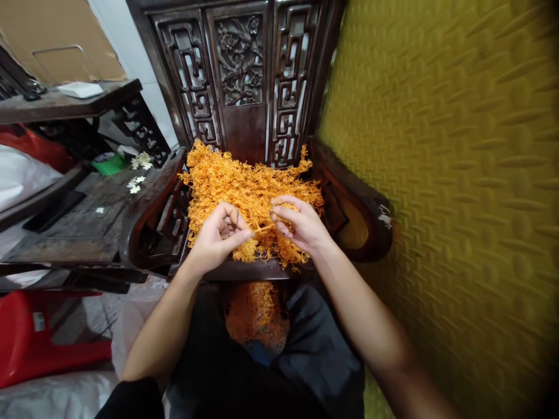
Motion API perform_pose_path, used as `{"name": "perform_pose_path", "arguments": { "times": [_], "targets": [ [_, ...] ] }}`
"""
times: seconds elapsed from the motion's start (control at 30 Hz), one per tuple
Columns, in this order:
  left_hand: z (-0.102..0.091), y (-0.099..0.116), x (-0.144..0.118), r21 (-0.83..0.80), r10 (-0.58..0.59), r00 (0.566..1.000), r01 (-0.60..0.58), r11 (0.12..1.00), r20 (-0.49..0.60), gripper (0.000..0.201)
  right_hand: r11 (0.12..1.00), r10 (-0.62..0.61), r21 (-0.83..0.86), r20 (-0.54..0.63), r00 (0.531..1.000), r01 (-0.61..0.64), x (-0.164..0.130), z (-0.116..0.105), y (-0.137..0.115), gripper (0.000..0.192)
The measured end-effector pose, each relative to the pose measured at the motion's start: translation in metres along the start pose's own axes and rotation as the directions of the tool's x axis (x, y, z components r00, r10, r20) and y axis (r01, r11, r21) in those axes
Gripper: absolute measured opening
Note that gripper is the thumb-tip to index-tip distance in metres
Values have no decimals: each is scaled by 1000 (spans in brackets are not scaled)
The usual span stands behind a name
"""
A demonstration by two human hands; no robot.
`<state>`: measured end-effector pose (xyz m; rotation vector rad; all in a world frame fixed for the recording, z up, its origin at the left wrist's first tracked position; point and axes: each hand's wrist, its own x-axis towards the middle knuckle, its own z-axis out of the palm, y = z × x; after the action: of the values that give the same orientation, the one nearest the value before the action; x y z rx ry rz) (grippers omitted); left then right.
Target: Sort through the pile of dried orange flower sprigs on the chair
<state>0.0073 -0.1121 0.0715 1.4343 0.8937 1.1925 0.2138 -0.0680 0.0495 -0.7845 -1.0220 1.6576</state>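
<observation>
Head view: left hand (220,233) and right hand (299,224) each pinch thin orange strands from the tangled orange fibre heap (244,186) at the carved dark wooden chair seat's (262,269) front edge.

No readable text, label or number anywhere.

Two hands worked at the near middle, the left hand (220,233) and the right hand (301,224). One carved wooden chair (244,87) stood far off, bearing one heap of orange strands (244,180). A second, smaller orange heap (257,314) lay nearer. One red stool (39,337) sat near left.
</observation>
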Motion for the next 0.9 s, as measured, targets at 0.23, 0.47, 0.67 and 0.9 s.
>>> {"name": "perform_pose_path", "arguments": {
  "times": [0.23, 0.47, 0.67, 0.9],
  "targets": [
    [-6, -1, 20, -264, 110, 939, -202, 943, -325, 28, 995, -95, 29, 20, 995, 94, 5, -11, -2, 41],
    [5, 11, 16, -129, 169, 934, -219, 967, -315, 46, 812, -159, -553, 96, 983, 186, -3, -1, 2, 41],
    [10, 16, 9, -131, 179, 946, -220, 967, -271, 44, 393, -457, -760, 327, 827, 517, -4, 14, 15, 17],
    [-2, 19, 2, -170, -16, 1000, 12, 985, -25, 49, -158, -795, -783, 462, 393, 601, -13, -5, -1, 28]
  ]
}}
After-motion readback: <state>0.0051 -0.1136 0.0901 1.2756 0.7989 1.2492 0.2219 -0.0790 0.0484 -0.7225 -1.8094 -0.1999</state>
